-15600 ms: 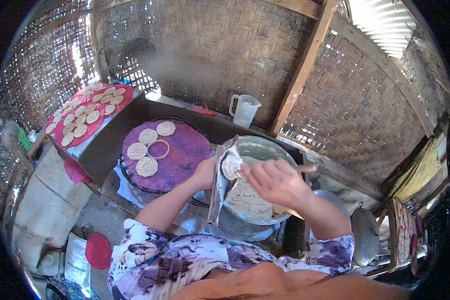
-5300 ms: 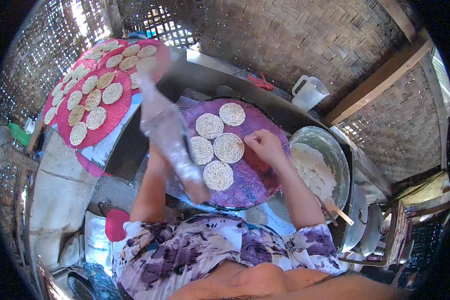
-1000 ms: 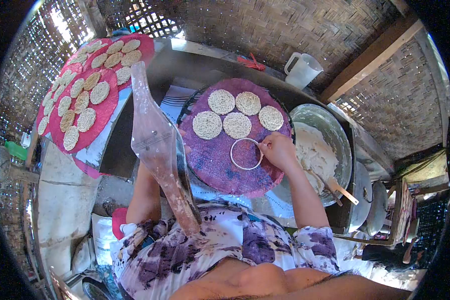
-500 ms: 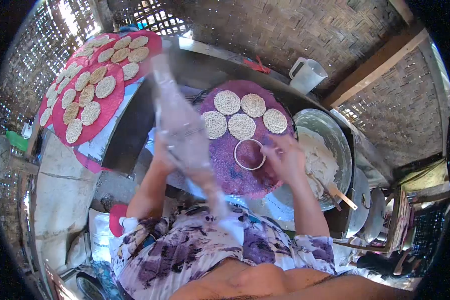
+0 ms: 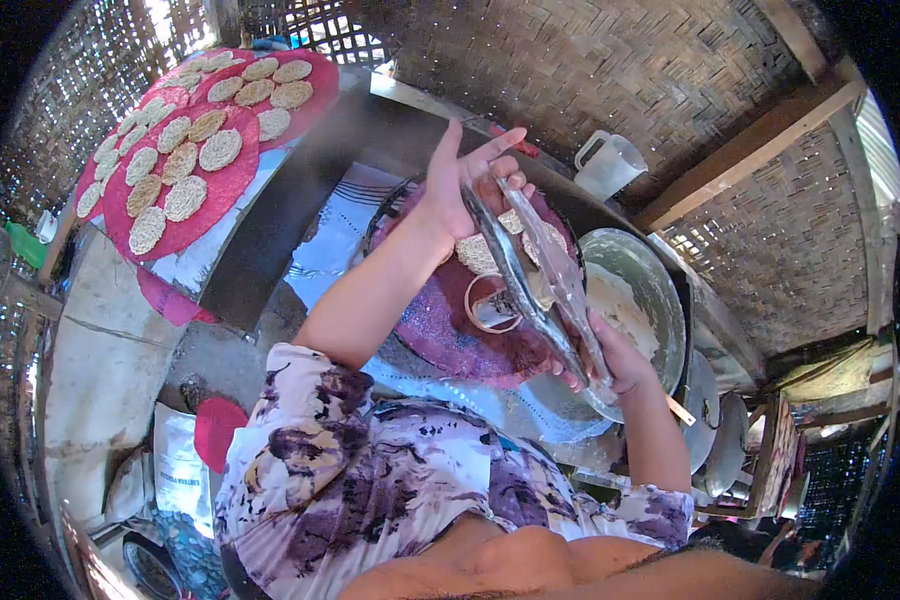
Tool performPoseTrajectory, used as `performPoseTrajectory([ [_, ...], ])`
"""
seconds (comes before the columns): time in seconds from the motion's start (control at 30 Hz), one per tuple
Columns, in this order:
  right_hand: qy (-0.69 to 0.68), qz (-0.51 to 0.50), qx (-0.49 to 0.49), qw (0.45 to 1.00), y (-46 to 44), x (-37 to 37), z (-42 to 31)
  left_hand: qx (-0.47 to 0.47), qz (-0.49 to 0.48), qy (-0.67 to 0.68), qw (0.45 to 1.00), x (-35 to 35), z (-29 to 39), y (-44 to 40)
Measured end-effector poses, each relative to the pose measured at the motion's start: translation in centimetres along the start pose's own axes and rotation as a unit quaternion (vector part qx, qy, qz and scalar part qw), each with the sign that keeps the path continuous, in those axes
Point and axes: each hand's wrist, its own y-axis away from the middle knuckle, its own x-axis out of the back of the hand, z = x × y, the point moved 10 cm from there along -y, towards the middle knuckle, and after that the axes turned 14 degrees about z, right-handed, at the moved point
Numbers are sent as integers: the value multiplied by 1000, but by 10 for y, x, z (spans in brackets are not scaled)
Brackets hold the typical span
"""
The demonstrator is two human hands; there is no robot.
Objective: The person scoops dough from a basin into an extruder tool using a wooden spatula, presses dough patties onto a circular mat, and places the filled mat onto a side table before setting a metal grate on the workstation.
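Note:
My left hand is at the upper end of a long two-part press, its thumb and one finger stretched out and the others curled over the end. My right hand is wrapped round the lower end. The press is tilted over a round purple cloth. Below it a white ring lies on the cloth, with part of a metal cylinder visible within its outline. Pale noodle-textured discs on the cloth are partly hidden by the press.
A basin of pale dough stands at the right, beside metal lids. Red cloths with several discs lie at the upper left. A measuring jug stands behind the dark ledge. A woven wall rises beyond.
My left hand has moved up and right with the press, which now slants over the cloth. My right hand has left the ring and taken hold of the press's lower end.

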Motion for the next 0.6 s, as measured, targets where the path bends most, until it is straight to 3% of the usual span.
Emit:
performPoseTrajectory([
  [0.07,34,48,-13,998,-1,16,-1,-26,57,6,998,17,-9,-9],
  [0.17,146,83,-1,986,-1,29,-5,-47,22,15,999,33,-14,-18],
  [0.37,184,146,-16,972,3,32,-6,-63,113,18,991,52,-17,-8],
  [0.6,220,117,44,967,-21,7,-13,-79,88,-4,993,60,18,-7],
])
